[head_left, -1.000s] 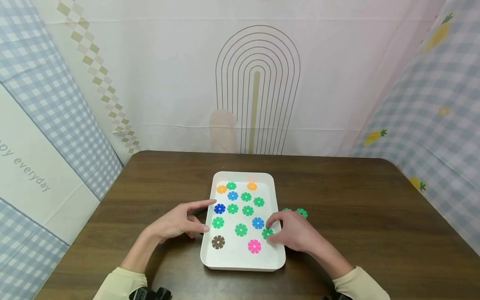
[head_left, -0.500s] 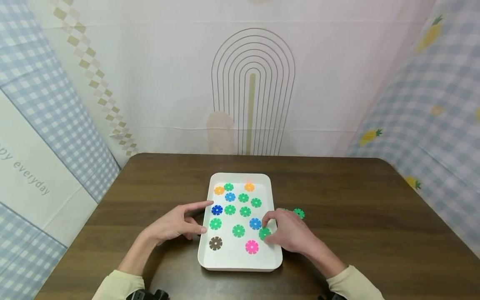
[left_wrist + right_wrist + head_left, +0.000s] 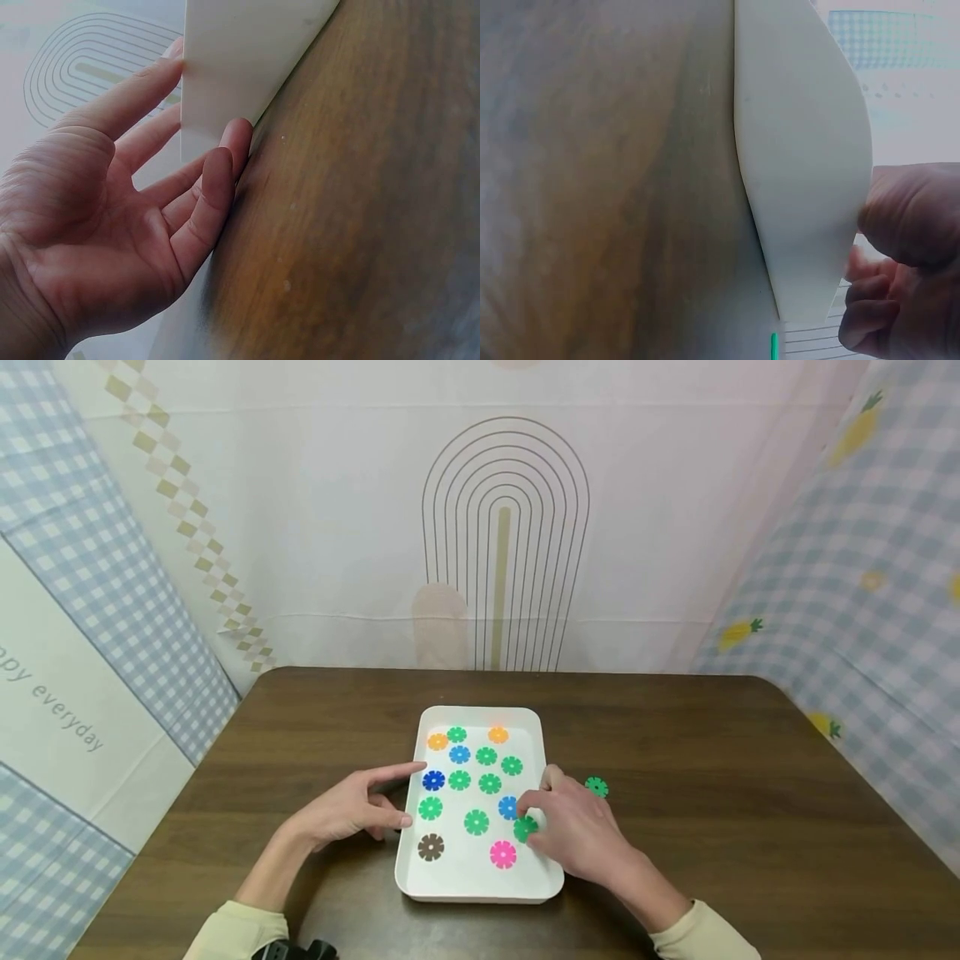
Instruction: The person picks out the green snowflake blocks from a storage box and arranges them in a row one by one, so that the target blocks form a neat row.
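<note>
Fingers [image 3: 531,799] curled round a green disc [image 3: 522,829], the right hand [image 3: 579,822] should clear the blue disc [image 3: 506,807] at eleven o'clock, left hand [image 3: 357,807] spread against the tray [image 3: 480,882].

The left forearm [image 3: 266,878] enters from the lower left and angles inward to the wrist. The left hand [image 3: 354,808] is spread: the index finger [image 3: 397,771] is straight, the thumb [image 3: 388,817] is extended and set well apart from it. In the left wrist view, the palm is visible and the remaining fingers are bent, tips curving inward.

The right forearm [image 3: 651,887] enters from the lower right and slopes inward. The right hand [image 3: 581,827] is positioned back upward. Its index finger is bent; its thumb opposes it from below. In the right wrist view, the hand is partly visible, with fingers curled.
</note>
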A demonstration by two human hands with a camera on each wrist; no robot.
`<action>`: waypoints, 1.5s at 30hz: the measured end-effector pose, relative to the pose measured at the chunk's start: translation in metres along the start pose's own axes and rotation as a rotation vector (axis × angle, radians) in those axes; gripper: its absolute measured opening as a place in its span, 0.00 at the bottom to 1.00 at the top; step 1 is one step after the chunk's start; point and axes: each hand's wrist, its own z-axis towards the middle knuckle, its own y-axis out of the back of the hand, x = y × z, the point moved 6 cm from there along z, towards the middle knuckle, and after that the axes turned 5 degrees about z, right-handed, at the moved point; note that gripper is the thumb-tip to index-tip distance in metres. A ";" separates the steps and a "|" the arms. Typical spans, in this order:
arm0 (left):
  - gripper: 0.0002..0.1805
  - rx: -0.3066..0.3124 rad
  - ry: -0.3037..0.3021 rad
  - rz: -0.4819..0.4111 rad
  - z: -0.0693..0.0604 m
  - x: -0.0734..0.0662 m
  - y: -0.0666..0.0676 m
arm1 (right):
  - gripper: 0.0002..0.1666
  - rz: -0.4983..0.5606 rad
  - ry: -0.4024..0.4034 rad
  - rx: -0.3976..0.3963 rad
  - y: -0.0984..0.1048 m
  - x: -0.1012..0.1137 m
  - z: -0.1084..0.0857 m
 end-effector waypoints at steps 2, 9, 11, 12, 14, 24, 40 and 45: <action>0.44 0.000 -0.004 -0.003 -0.001 -0.001 0.000 | 0.16 -0.016 0.023 0.001 0.000 0.001 0.000; 0.44 0.002 -0.007 -0.010 -0.002 -0.002 0.000 | 0.17 0.056 0.026 0.112 -0.005 -0.001 0.002; 0.44 0.002 -0.006 -0.010 -0.001 -0.002 0.000 | 0.18 0.075 0.019 0.137 -0.006 -0.001 0.003; 0.44 0.002 -0.006 -0.010 -0.001 -0.002 0.000 | 0.18 0.081 0.018 0.146 -0.006 -0.001 0.003; 0.44 0.002 -0.006 -0.005 -0.001 -0.002 0.000 | 0.17 0.095 0.018 0.163 -0.007 -0.002 0.003; 0.44 0.002 -0.001 -0.002 0.001 0.000 0.001 | 0.17 0.273 0.012 0.228 -0.012 -0.014 0.005; 0.44 -0.001 -0.011 -0.004 0.000 -0.001 0.000 | 0.12 0.550 0.023 0.219 -0.006 -0.023 0.009; 0.44 -0.001 -0.013 -0.005 0.000 -0.002 0.000 | 0.13 0.648 -0.029 0.197 0.002 -0.031 0.012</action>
